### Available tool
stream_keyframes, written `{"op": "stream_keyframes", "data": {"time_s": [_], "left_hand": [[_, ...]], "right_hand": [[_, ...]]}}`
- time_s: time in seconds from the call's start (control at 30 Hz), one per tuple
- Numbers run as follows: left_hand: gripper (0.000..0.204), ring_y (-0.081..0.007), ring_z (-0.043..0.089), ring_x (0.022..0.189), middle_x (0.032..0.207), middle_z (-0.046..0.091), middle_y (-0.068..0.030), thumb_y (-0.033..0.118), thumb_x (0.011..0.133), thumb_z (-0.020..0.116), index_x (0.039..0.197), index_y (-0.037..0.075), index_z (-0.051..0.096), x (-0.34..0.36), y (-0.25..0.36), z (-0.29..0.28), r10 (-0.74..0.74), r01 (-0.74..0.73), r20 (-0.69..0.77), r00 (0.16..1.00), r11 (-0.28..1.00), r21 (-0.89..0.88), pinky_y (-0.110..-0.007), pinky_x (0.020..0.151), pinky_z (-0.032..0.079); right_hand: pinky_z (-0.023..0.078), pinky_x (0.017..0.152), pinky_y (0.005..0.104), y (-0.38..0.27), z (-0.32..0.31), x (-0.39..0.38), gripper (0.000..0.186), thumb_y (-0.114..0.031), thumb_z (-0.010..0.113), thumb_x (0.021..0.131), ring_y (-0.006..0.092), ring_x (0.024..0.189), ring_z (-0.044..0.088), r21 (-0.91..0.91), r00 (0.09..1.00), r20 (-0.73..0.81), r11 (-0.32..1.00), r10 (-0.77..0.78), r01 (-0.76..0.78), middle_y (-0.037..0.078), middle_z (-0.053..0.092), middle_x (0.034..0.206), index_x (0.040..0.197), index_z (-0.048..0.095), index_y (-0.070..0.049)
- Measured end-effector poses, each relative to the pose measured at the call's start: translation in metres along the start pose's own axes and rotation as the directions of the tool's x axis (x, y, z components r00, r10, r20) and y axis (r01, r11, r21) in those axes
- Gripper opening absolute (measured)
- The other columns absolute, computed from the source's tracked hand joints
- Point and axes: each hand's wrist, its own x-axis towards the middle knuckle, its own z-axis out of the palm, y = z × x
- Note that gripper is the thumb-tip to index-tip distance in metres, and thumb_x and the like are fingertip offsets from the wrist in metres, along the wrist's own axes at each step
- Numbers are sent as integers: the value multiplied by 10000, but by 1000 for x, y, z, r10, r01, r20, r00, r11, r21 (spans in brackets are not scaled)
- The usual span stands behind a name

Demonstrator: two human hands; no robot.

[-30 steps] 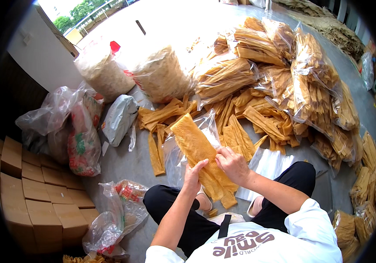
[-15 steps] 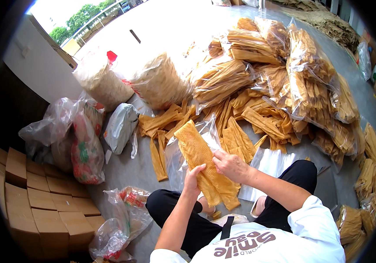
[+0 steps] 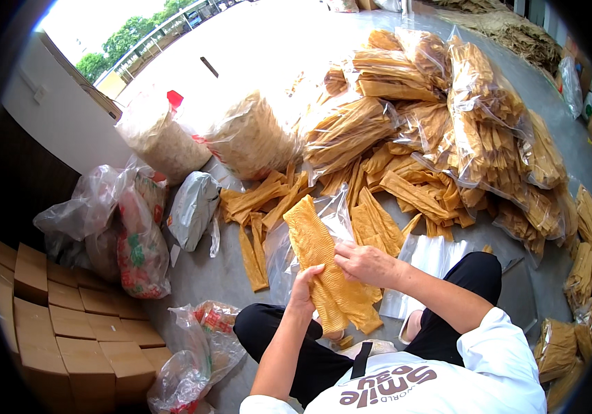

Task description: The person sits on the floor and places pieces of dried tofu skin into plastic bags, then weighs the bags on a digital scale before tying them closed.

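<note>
A long, flat, wrinkled yellow-brown dried sheet (image 3: 312, 238) is held up in front of my lap, with a shorter, looser piece hanging at its lower right. My left hand (image 3: 305, 284) grips its left edge, thumb lying across the front. On the opposite edge, my right hand (image 3: 365, 263) has its fingers closed in a pinch. Beneath the sheet, a clear plastic bag (image 3: 280, 259) lies on the floor. More sheets of the same kind (image 3: 378, 219) are scattered loose just beyond my hands.
Clear bags packed with such sheets (image 3: 478, 131) are heaped at the far right. Two big sacks of pale material (image 3: 251, 138) stand beyond. Cardboard boxes (image 3: 85, 355) fill the lower left, near crumpled plastic bags (image 3: 196, 352). White plastic bags (image 3: 423, 265) lie by my right knee.
The view has shifted slightly. My hands keep the same hold on the sheet, which stands a little more upright.
</note>
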Motion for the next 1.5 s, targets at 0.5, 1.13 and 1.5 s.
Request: {"op": "stream_keyframes", "data": {"time_s": [0.5,1.13,1.5], "left_hand": [[424,-275,593,943,1062,583,-159,73,746,553,1151,-31,483,-8,4,3,-34,39,80,996,997,-71,-394,845,484],[339,-213,601,887,989,609,-116,119,772,583,1076,-22,533,0,7,3,310,-310,26,950,938,153,-332,784,488],[325,-185,606,826,938,623,-92,54,736,639,1043,-10,553,0,-1,7,305,-286,-24,952,915,284,-298,732,484]], "right_hand": [[473,744,342,-4,-5,-3,206,-53,602,674,266,852,523,175,1000,-26,984,-5,10,116,478,884,827,488,23],[480,626,292,1,5,-6,346,-238,640,781,167,673,618,455,823,16,729,568,-512,108,637,820,1030,592,-3],[479,635,344,19,33,-11,285,-257,629,794,276,686,613,342,893,135,826,429,-448,148,620,767,874,597,15]]}}
